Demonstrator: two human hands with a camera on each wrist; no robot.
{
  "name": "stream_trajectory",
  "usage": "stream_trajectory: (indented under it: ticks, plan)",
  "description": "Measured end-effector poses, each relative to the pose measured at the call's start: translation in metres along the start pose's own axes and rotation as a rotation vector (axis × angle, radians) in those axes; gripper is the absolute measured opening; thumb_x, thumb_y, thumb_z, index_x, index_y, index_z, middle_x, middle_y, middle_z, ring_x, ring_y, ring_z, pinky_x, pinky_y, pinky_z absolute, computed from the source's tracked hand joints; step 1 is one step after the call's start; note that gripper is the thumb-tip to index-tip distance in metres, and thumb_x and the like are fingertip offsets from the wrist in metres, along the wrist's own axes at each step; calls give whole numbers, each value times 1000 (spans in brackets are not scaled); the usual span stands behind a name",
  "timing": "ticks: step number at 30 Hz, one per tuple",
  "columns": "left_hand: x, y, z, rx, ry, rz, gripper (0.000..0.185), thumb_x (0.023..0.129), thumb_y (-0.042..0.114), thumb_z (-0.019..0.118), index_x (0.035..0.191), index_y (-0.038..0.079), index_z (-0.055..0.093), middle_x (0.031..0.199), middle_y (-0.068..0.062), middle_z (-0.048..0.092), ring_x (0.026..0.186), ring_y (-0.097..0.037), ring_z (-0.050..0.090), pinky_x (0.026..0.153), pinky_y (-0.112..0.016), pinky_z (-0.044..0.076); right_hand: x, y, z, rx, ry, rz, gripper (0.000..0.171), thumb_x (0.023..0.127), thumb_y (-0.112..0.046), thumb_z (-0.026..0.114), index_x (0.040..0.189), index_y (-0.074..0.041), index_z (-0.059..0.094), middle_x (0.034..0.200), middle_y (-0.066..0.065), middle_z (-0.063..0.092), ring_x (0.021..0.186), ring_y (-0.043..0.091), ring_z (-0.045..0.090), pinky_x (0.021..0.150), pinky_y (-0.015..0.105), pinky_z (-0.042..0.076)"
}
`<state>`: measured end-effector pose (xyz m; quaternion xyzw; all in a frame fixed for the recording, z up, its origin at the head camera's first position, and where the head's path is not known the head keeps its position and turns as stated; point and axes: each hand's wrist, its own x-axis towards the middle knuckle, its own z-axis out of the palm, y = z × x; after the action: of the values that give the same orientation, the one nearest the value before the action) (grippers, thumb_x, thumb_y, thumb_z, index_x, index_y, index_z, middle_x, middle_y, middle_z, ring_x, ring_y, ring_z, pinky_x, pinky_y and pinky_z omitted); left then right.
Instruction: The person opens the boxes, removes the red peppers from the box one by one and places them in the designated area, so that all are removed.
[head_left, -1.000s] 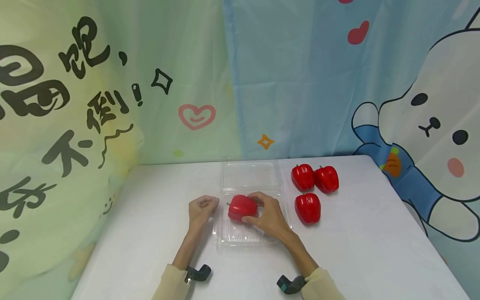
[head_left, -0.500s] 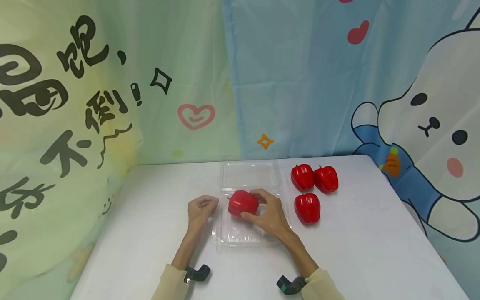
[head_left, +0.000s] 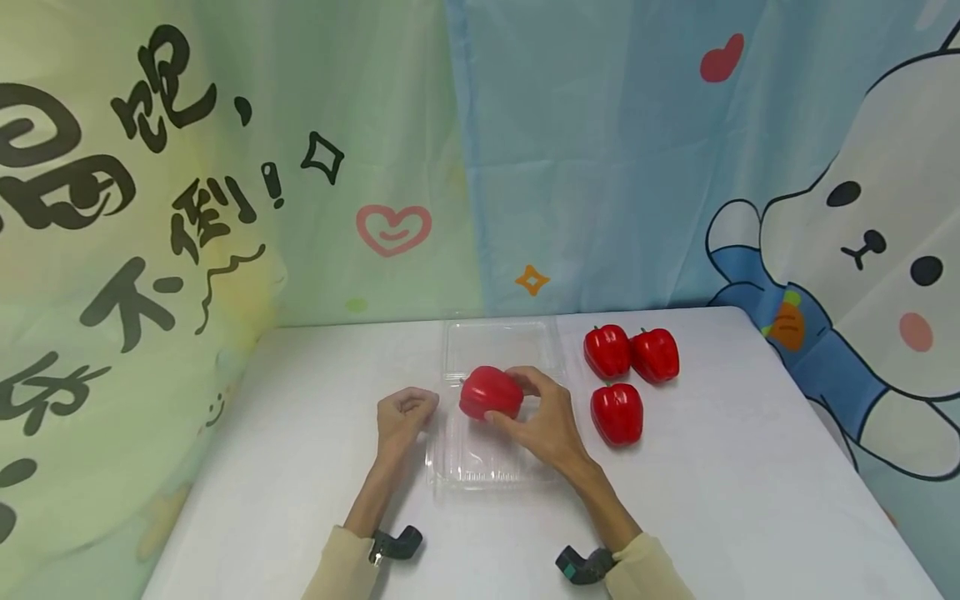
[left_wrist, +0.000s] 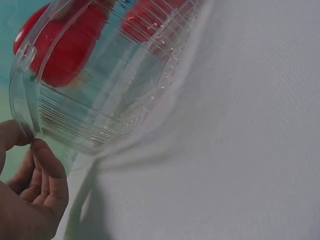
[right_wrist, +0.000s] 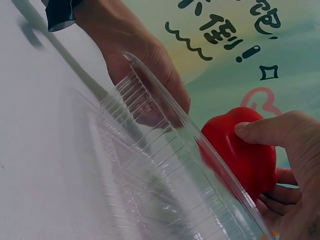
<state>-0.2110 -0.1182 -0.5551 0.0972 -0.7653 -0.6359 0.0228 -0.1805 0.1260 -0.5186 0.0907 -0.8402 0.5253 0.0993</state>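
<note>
The red pepper [head_left: 491, 392] is gripped in the right hand [head_left: 546, 425], thumb and curled fingers round it, above the far end of the clear plastic box [head_left: 480, 458], whose near-left rim the left hand [head_left: 401, 418] pinches. The smooth pepper could slip from that grip, or the light box could tip or slide if bumped. There are four peppers: this one and three loose peppers [head_left: 628, 375] just right of the right hand; one box.

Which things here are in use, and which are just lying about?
In use:
- pepper, gripped by the right hand above the box
- clear box, its left edge touched by the left hand

Lying about:
- three peppers right of the box
- backdrop
</note>
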Motion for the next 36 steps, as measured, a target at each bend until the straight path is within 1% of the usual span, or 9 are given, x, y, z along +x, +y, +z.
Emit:
stream_trajectory:
  ticks: [4,7,12,14,20,24,28,36]
  plan:
    - [0,0,0,9,0,6,15,94,15,77,99,0,78,88,-18,82,74,-14,69,70,-23,55,0,-3,-2,2,36,-12,73,76,-28,100,140,-16,68,137,4,77,121,28,74,106,61,60]
    - [0,1,0,11,1,11,15,95,15,77,99,0,78,85,-16,81,73,-13,69,69,-23,55,0,-6,-4,3,63,-19,72,76,-28,100,139,-14,69,136,5,77,119,29,75,105,61,60]
    - [2,1,1,-6,2,11,15,95,15,77,99,0,78,82,-14,80,72,-13,68,69,-22,55,2,-6,-8,13,115,-57,73,75,-24,100,138,-9,68,134,8,78,116,31,75,103,63,60]
    - [3,0,2,2,7,8,16,95,16,77,99,1,78,82,-14,81,73,-13,68,70,-22,55,2,-5,-10,16,136,-71,73,75,-23,100,138,-6,68,133,9,78,115,31,75,102,64,60]
    - [0,0,3,53,22,12,18,96,22,77,99,3,79,84,-14,82,75,-15,72,71,-22,57,-1,-4,-13,6,181,-70,71,74,-23,100,136,-6,69,132,9,78,113,31,75,100,64,61]
    - [0,-1,2,44,25,11,19,96,20,78,100,2,79,85,-16,82,76,-16,72,71,-23,57,-3,-4,-17,12,197,-54,72,74,-23,100,137,-7,69,132,8,78,113,30,75,101,63,61]
    - [0,-1,2,45,22,15,20,96,20,78,101,1,79,84,-16,82,75,-14,71,70,-23,56,-5,-4,-20,27,222,-40,72,74,-22,100,137,-6,69,131,9,78,112,29,74,102,64,60]
    - [2,-1,2,37,24,7,17,95,16,78,100,1,79,84,-16,82,73,-13,70,70,-21,56,-6,-3,-24,18,251,-41,72,74,-22,100,137,-7,68,131,7,77,110,26,74,101,65,60]
